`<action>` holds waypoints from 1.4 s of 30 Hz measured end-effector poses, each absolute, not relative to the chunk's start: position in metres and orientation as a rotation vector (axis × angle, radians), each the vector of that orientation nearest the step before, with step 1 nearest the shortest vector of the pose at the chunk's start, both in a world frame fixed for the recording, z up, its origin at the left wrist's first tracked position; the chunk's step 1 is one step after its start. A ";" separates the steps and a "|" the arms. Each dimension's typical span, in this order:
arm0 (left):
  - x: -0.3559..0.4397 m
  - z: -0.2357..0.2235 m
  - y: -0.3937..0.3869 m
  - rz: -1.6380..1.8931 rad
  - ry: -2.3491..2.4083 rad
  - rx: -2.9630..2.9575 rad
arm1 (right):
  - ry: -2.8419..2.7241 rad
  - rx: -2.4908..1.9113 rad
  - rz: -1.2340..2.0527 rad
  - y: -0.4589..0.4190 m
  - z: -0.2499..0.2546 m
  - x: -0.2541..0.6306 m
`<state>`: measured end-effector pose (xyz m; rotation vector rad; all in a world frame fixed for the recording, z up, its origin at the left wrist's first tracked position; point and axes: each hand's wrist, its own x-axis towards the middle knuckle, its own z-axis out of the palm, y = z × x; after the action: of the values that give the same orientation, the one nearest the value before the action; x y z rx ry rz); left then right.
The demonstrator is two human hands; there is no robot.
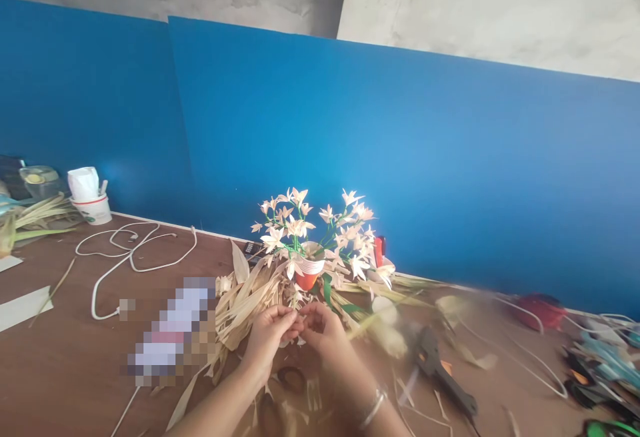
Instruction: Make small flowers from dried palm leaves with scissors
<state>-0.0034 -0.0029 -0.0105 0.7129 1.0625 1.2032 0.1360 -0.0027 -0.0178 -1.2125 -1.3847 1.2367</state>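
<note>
My left hand (274, 332) and my right hand (321, 330) meet over the near side of the table, fingertips pinched together. Whatever lies between them is too small to make out. Just beyond stands an orange and white paper cup (311, 270) holding pale husk flowers (295, 227) on green stems. A pile of dried corn husks (250, 297) spreads left of the cup. Below my hands lie dark-handled scissors (291, 379), partly hidden, among husk scraps. A black glue gun (445, 374) rests to the right of my right hand.
Left on the table are a blurred-out phone-like object (173, 330), a white cable (133, 260) and a cup with white paper (93, 207). A red item (540, 312) and a tangle of tools (600, 377) lie at right. A blue partition (375, 150) borders the back.
</note>
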 end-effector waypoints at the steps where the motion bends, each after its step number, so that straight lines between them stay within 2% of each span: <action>1: -0.004 -0.011 -0.003 1.209 1.075 0.718 | -1.304 -1.207 1.312 -0.003 -0.015 0.137; 6: -0.003 -0.012 -0.003 1.203 1.143 0.738 | -0.997 -1.142 1.525 -0.002 -0.006 0.142; 17: -0.001 -0.010 -0.006 1.160 1.173 0.791 | -1.049 -1.158 1.481 -0.003 -0.003 0.140; 20: -0.001 -0.009 -0.006 1.152 1.167 0.797 | -1.184 -1.199 1.356 -0.006 0.004 0.140; 31: 0.001 -0.012 -0.007 1.099 1.192 0.901 | -1.899 -1.281 0.466 -0.013 0.006 0.142; 42: 0.003 -0.013 -0.008 1.063 1.198 0.941 | -1.984 -1.291 0.323 -0.011 0.002 0.139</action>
<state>0.0031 -0.0078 -0.0131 0.9413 1.1978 1.0632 0.1392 -0.0114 0.0021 -1.2914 -1.9842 0.3227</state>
